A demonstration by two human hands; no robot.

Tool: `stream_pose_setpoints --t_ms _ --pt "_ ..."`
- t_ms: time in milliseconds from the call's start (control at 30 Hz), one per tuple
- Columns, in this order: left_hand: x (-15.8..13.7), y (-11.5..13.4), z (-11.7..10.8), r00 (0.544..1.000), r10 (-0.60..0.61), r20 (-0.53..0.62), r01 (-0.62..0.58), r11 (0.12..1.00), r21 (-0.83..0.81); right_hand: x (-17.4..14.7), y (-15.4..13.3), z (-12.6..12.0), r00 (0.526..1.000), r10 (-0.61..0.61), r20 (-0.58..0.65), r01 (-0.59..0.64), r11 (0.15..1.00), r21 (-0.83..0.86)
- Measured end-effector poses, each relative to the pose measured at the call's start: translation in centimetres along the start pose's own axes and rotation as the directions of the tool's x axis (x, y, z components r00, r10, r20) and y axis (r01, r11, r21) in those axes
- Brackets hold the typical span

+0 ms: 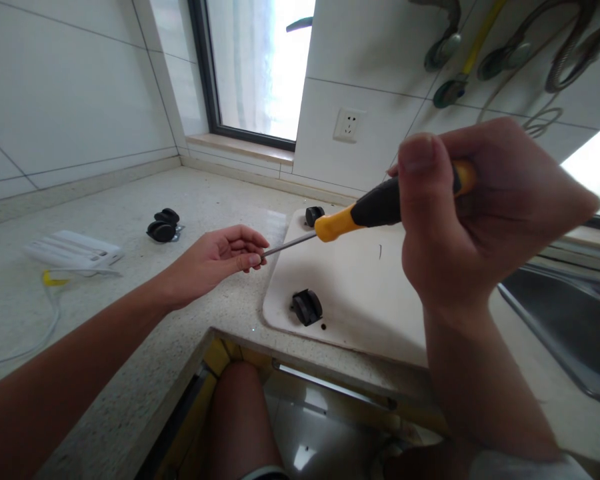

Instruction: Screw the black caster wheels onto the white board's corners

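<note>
Screwdriver (336, 225) slants down leftward from our right hand (473, 227), wrapped round its handle, to our left hand (230, 255), pinching its tip.

We note a blown-out window (260, 67) supplying daylight, glare on the floor (333, 437), soft shadow across the board (363, 283), and stretched, slightly soft outer edges.

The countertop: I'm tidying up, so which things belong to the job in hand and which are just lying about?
Likely part of the job:
screwdriver, in the right hand, its tip at the left hand
white board bearing two black casters
two loose casters, similar in look

Apparently just lying about:
white box-shaped device at the left
white cable with a yellow part
</note>
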State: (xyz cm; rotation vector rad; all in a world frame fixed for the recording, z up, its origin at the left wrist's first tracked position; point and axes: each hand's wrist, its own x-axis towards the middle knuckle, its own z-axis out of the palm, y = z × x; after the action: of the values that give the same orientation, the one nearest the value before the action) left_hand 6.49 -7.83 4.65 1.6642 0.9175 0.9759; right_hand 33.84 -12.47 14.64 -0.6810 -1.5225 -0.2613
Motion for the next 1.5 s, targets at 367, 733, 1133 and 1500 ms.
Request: stream_pose_setpoints --t_ms 367,733,1133,1500 --pt "0.0 -0.2 0.0 1.0 0.003 0.03 -0.002 0.999 -0.036 0.1 -0.3 0.3 0.999 0.003 -0.047 -0.006 0.997 -0.071" --pt "-0.4 0.5 -0.3 0.978 -0.01 0.21 0.016 0.999 -0.027 0.8 0.4 -0.2 0.994 0.026 0.109 -0.019 0.998 -0.061" --pt "-0.7 0.6 0.2 0.961 -0.023 0.277 0.036 0.998 -0.042 0.9 2.2 -0.4 0.936 0.137 0.323 -0.182 0.977 0.113" --pt "-0.7 0.1 0.2 0.961 0.009 0.276 -0.025 0.998 0.054 0.6 3.2 -0.1 0.936 0.174 0.305 -0.206 0.976 0.075"
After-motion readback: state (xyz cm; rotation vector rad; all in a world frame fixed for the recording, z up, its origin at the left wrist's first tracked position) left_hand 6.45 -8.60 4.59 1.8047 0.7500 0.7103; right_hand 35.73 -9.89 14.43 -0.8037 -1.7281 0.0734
